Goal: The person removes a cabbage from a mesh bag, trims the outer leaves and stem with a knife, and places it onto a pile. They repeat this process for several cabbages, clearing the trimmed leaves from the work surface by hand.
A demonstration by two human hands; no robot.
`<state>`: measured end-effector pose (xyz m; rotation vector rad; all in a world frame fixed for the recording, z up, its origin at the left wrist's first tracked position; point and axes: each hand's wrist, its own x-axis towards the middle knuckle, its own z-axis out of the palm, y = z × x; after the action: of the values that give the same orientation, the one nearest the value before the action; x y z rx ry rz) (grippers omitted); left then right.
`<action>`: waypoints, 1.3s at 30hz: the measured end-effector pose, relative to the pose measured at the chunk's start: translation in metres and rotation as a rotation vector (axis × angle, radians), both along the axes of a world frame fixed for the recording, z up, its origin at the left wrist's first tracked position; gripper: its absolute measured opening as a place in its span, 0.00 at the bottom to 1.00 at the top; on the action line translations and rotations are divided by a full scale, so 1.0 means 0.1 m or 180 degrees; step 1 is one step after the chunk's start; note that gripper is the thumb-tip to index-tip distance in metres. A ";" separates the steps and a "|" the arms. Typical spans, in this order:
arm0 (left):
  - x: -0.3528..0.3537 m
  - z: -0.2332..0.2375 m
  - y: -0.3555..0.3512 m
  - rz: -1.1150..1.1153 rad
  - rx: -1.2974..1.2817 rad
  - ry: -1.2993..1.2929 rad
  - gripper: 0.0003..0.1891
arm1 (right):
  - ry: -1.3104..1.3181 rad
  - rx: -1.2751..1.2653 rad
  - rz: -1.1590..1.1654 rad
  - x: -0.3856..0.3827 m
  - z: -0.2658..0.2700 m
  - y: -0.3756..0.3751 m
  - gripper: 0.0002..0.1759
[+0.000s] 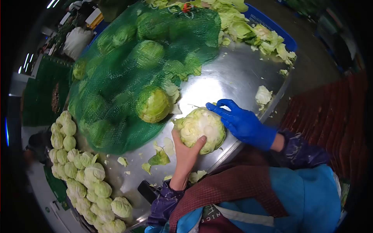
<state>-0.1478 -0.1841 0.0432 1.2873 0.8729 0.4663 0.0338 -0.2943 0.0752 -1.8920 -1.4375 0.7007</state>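
One table: steel sheet with a wet sheen; it carries everything listed below.
Net sack: green mesh, packed with untrimmed heads, lying across the far left half of the table. One dark-leaved head sits at its near side, just beside the cabbage.
Crate: blue, at the far right edge, heaped with stripped leaves.
Row of heads: pale and trimmed, packed along the left edge, well apart from both hands.
Cabbage: resting on the table at the near edge, directly in front of the person, between the two hands.
Right hand: blue glove, fingers curved over the far right side of the cabbage and pressed against it. Whether it also holds a tool cannot be told.
Left hand: bare, cupped under the near side, thumb clamped on the front of the cabbage.
Scraps: loose leaf pieces scattered near the left wrist.
Step in hand: judged to be stripping outer leaves, the head steadied from both sides.
Next move calls for: a firm left-hand hold, so that the head does not roll off the near edge while the gloved fingers work at a leaf.
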 end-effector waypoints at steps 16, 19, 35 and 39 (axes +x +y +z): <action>0.08 -0.14 -0.13 0.0022 0.1042 0.0421 0.41 | -0.0896 -0.1086 -0.0089 0.47 -0.45 0.60 0.25; -0.09 -0.25 -0.06 -0.0254 0.1659 0.0312 0.41 | -0.0296 -0.0455 -0.0192 0.42 -0.56 0.50 0.25; -0.12 0.06 0.19 -0.0281 0.1684 0.0780 0.48 | -0.0634 -0.0208 -0.0690 0.19 -0.20 0.22 0.24; 0.10 0.20 0.15 -0.0240 0.1998 0.1098 0.48 | 0.0113 0.0449 -0.0245 -0.21 -0.05 0.09 0.28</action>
<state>-0.1381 -0.1692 0.0634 2.0132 0.9974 0.4844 0.0131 -0.2857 0.0704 -1.8070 -1.3485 0.5783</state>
